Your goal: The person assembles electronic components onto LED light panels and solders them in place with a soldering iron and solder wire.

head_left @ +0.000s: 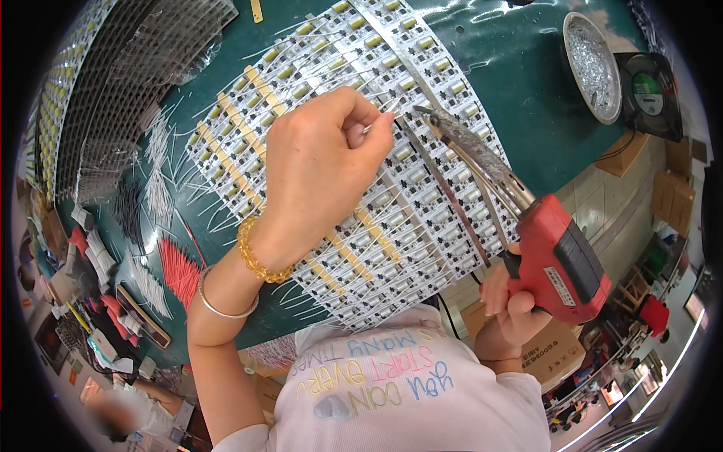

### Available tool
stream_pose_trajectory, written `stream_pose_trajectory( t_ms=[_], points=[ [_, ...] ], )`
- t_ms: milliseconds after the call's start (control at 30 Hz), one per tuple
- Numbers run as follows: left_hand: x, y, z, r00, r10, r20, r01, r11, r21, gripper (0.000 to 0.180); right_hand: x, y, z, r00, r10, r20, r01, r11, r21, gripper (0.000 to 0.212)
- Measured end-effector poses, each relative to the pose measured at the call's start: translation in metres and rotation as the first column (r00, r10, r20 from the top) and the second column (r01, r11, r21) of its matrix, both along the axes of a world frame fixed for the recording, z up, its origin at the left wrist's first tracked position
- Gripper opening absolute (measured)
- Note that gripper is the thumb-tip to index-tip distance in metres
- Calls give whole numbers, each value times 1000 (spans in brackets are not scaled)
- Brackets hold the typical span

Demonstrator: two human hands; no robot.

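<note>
My left hand (320, 162) is over the middle of a large panel of small white circuit boards (422, 197). Its thumb and fingers pinch a thin white wire (368, 129), whose end is close to the boards. In my right hand (516, 305) is a red and black soldering gun (561, 260). The gun's long metal tip points up and left over the panel, a little right of my left fingertips; I cannot tell whether it touches a board. Many white wires stick out from the boards, and yellow strips (241, 143) lie across parts of the panel.
Left of the panel lie bunches of white wires (158, 192), black wires (129, 215) and red wires (181, 271). More panels (113, 83) are stacked at far left. A metal bowl (593, 68) and a black fan (649, 96) are at far right. Another person (143, 414) is at lower left.
</note>
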State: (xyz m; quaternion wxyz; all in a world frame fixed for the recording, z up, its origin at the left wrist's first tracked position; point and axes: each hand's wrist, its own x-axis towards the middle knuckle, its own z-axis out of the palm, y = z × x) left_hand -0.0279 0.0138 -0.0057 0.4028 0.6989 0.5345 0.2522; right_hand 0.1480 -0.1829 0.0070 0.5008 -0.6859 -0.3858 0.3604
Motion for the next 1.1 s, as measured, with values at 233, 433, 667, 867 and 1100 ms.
stream_pose_trajectory(
  t_ms=[233,433,667,867,1100],
  points=[
    [1,-1,0,1000,-6,1,6,1000,-7,14,-8,2,-1,992,-55,-109,56,998,11,74],
    [2,-5,-1,1000,14,21,-19,963,268,12,-10,1,3,986,-93,-137,97,995,20,77],
    [6,-17,-3,997,-44,-61,56,976,212,12,-13,6,6,976,-38,-216,52,997,59,75],
    [7,-15,-5,997,-24,-67,41,964,262,13,-8,3,-1,970,-6,-241,17,999,43,72],
    [6,-15,-6,997,-9,-70,26,969,245,13,-10,3,-2,977,3,-214,-4,1000,-4,64]
  ],
)
